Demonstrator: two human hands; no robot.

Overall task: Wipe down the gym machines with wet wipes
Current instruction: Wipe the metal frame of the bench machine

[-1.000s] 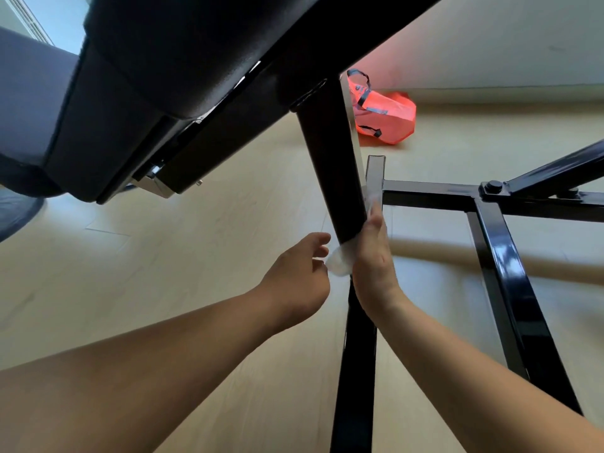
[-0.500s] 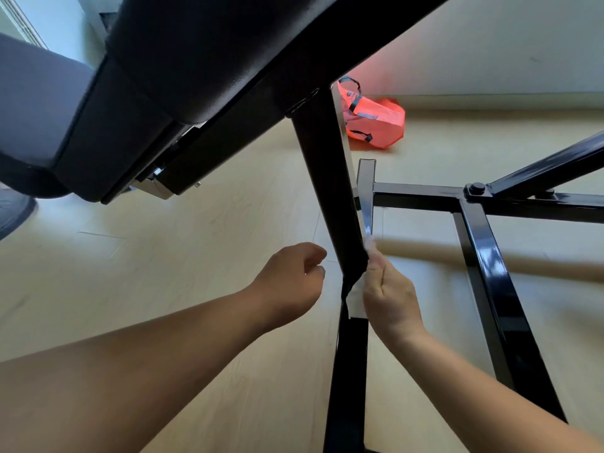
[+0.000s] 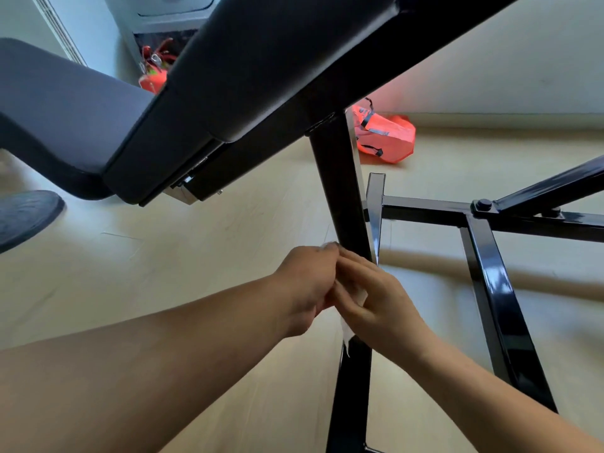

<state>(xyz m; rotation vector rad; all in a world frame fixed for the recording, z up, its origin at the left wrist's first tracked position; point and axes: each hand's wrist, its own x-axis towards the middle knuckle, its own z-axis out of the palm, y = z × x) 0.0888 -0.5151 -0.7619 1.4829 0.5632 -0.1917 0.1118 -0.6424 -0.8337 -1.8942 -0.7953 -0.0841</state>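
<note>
Step in hand: the wet wipe (image 3: 360, 295) is being handled between both hands in front of the upright post (image 3: 341, 191) of the bench. It is judged to be a regrip or refold amid the wiping of that post.
Right hand (image 3: 382, 305): fingers are curled round the wipe, which is held in the fist.
Left hand (image 3: 305, 286): pressed against the right hand with fingers curled. Whether the wipe is pinched by it cannot be told, as the fingertips are hidden.
Wipe relative to grip: a white fold shows between the right fingers and thumb, and a ragged tail hangs just below the fist.
Post relative to grip: directly behind and above the joined hands, seemingly touching.
Next move: the wipe would need to be spread flat and pressed back onto the post. The base frame (image 3: 490, 276), well to the right of the grip, is judged not yet done.
</note>
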